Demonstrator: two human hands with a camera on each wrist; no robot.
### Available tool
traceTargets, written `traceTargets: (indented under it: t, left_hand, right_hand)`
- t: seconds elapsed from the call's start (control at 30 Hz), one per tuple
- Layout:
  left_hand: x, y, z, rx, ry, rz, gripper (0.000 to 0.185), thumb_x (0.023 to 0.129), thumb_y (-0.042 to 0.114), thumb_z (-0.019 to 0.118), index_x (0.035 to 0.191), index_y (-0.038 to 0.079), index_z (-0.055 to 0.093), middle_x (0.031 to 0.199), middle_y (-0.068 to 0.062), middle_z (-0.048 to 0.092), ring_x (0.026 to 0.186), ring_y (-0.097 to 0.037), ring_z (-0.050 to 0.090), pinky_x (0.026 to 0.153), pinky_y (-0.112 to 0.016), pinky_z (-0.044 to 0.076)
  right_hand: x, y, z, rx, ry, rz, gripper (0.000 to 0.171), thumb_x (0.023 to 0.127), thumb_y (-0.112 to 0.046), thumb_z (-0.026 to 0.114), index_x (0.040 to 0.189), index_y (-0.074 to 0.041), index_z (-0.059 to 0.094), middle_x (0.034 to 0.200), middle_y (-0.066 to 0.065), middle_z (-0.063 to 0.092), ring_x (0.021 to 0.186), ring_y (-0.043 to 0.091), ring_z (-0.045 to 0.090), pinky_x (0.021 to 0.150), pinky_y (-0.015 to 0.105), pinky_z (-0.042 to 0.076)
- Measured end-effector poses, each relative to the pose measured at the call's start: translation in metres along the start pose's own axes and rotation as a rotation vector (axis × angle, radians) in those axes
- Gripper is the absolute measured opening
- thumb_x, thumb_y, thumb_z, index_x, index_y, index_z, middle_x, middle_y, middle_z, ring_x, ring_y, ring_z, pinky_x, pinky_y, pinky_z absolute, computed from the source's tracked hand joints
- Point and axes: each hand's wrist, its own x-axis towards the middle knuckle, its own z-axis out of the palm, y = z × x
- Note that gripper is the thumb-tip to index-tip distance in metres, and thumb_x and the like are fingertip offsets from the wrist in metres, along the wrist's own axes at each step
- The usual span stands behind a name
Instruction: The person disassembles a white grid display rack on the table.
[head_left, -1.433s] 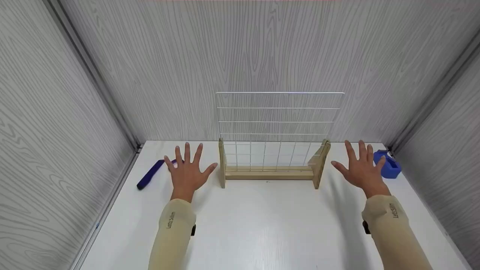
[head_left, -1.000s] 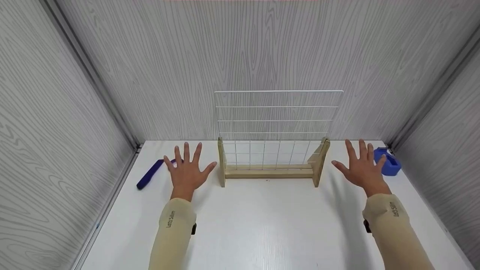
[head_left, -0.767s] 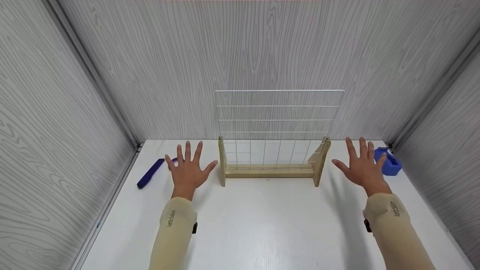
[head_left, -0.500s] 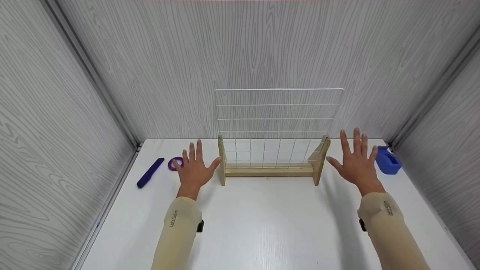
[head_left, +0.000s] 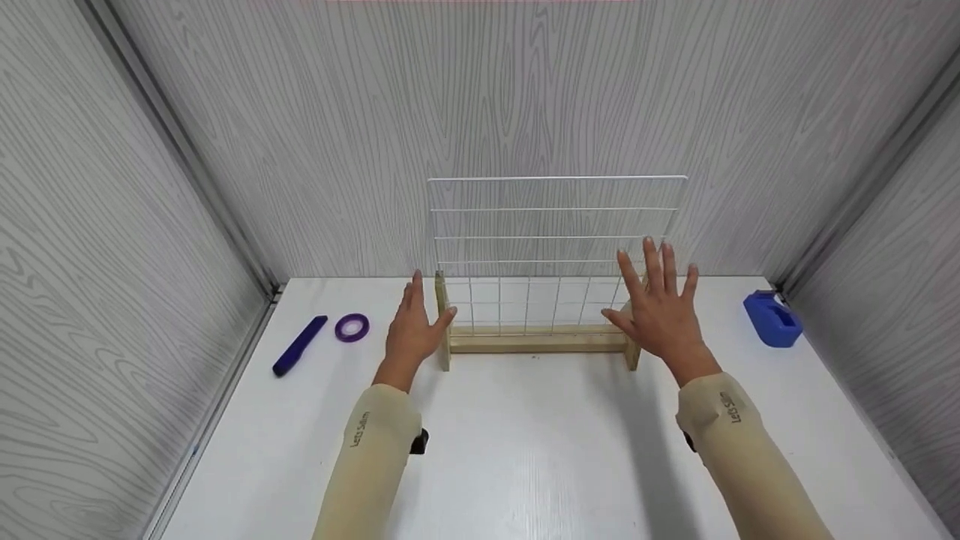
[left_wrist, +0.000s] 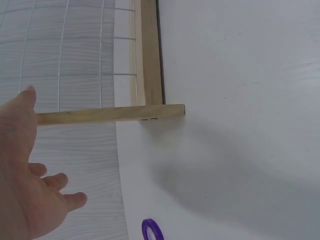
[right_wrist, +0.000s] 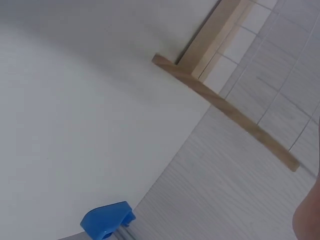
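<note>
A white wire grid rack [head_left: 559, 178] with a wooden base [head_left: 536, 345] stands upright at the back middle of the table. My left hand [head_left: 411, 337] is beside the rack's left wooden end, fingers extended and thumb toward it. In the left wrist view the thumb [left_wrist: 26, 100] looks close to that wooden end piece [left_wrist: 110, 115]; I cannot tell whether they touch. Over the rack's right end, my right hand [head_left: 660, 315] spreads its fingers and hides part of the wood. Neither hand holds anything. Only a bit of the right hand [right_wrist: 309, 215] shows in the right wrist view.
A dark purple, long narrow object [head_left: 300, 346] lies on the white table [head_left: 525, 450] at left, with a purple tape roll [head_left: 352, 328] next to it. At far right sits a blue tape dispenser [head_left: 774, 320]. Grey wood-grain panels [head_left: 487, 90] enclose the back and sides.
Both hands have moved inward toward the rack, the right one farther. The tape roll and the blue dispenser, partly covered before, are now fully visible. The objects themselves have stayed put.
</note>
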Motion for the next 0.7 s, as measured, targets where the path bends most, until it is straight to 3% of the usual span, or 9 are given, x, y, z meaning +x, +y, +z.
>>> traceTargets:
  t: [0.3,0.47,0.7]
  left_hand:
    - [0.004,0.005,0.005,-0.040,0.023,0.014,0.087,0.102,0.046,0.057,0.165,0.018,0.003,0.170,-0.015,0.016,0.144,-0.044,0.041,0.115,-0.057,0.038]
    - [0.003,0.007,0.003,-0.050,0.090,0.002,0.081,0.103,0.041,0.058,0.165,0.018,0.012,0.168,-0.014,0.026,0.141,-0.044,0.045,0.111,-0.057,0.043]
    - [0.002,0.013,0.005,-0.049,0.112,-0.015,0.075,0.103,0.038,0.058,0.164,0.018,0.018,0.165,-0.014,0.033,0.140,-0.042,0.047,0.109,-0.055,0.045]
  right_hand:
    - [0.024,-0.035,0.000,-0.057,0.058,-0.015,0.099,0.094,-0.062,0.062,0.164,-0.027,0.001,0.170,0.019,-0.004,0.157,0.045,0.003,0.117,0.077,0.011]
    - [0.036,-0.058,0.000,-0.025,0.102,-0.058,0.097,0.094,-0.061,0.062,0.164,-0.027,0.003,0.170,0.019,-0.002,0.157,0.044,0.004,0.116,0.077,0.011]
    - [0.041,-0.077,0.002,-0.028,0.078,-0.048,0.098,0.094,-0.062,0.061,0.164,-0.028,0.002,0.171,0.017,-0.005,0.156,0.047,0.002,0.116,0.078,0.010]
